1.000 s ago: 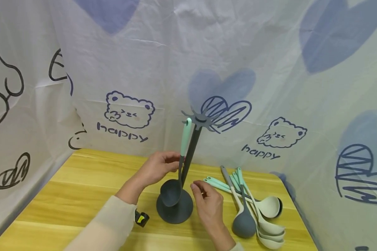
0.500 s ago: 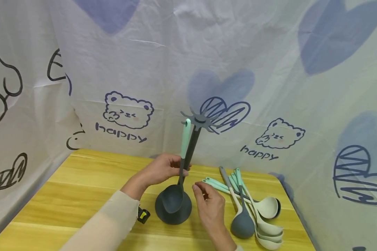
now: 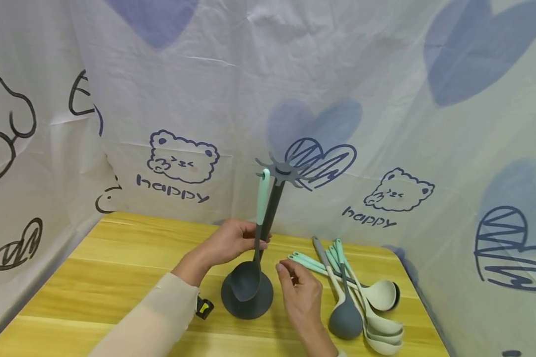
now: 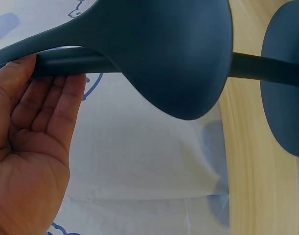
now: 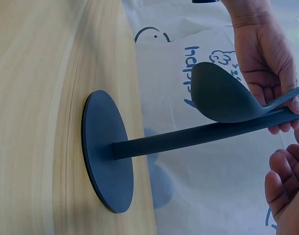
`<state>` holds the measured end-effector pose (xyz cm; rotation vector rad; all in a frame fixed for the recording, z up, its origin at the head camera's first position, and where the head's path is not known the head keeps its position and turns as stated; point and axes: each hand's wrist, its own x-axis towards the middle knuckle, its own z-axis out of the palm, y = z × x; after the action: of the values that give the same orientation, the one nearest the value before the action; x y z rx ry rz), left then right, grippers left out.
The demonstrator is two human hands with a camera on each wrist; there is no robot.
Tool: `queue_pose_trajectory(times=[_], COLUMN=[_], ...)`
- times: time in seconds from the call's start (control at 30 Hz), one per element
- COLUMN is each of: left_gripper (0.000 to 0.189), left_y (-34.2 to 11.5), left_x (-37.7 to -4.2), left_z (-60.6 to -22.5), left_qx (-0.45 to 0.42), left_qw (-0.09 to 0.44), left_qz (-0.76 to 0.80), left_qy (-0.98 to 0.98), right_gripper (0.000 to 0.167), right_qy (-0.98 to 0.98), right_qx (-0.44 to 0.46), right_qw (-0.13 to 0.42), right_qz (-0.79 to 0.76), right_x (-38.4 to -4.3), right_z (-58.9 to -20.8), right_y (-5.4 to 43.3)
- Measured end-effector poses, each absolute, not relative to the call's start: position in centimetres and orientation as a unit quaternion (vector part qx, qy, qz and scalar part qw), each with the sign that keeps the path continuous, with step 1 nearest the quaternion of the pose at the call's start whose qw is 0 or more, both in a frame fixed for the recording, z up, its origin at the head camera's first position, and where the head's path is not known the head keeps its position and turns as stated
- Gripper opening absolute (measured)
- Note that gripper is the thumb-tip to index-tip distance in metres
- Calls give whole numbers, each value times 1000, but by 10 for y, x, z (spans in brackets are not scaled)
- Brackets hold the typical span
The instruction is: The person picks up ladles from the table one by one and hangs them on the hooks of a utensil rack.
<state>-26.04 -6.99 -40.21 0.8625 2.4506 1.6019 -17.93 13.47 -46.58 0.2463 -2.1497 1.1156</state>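
A dark grey ladle [image 3: 245, 281] with a mint handle hangs from a left-hand hook of a dark utensil stand [image 3: 274, 206]. The stand's round base [image 5: 107, 152] sits on the wooden table. My left hand [image 3: 227, 241] grips the pole behind the ladle, its fingers passing behind the pole. In the left wrist view, the left thumb [image 4: 14, 73] lies in front, right at the ladle's shaft, above the bowl [image 4: 178, 54]. Just right of the stand, my right hand [image 3: 301, 295] is loosely curled and holds nothing; the right wrist view shows its fingers [image 5: 281, 171] near the pole.
Several more ladles, cream [image 3: 381, 296] and dark grey [image 3: 345, 320], lie piled on the table [image 3: 129, 253] at the right. A small black object [image 3: 204, 307] with a yellow patch is left of the base. A printed cloth [image 3: 232, 99] hangs behind the table.
My left hand has moved slightly right and closed around the pole. The ladle's bowl has turned and swung a little right and down. My right hand has shifted slightly right.
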Motion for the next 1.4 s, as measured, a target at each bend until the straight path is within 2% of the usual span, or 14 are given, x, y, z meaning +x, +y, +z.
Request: queue_pose_trajectory(times=[0.37, 0.97, 1.4], left_gripper=[8, 7, 9], left_y=[-68, -61, -63], left_x=[-252, -238, -238], left_z=[-408, -413, -408], left_qx=[256, 226, 229], left_qw=[4, -42, -14], left_qz=[504, 494, 526], left_qy=[825, 839, 819], right_gripper=[5, 7, 7], right_qy=[-832, -828, -843], right_qx=[79, 75, 98], right_qw=[332, 343, 373], right_qz=[438, 437, 376], right_x=[-177, -179, -183], right_z=[-468, -470, -456], right_y=[137, 144, 171])
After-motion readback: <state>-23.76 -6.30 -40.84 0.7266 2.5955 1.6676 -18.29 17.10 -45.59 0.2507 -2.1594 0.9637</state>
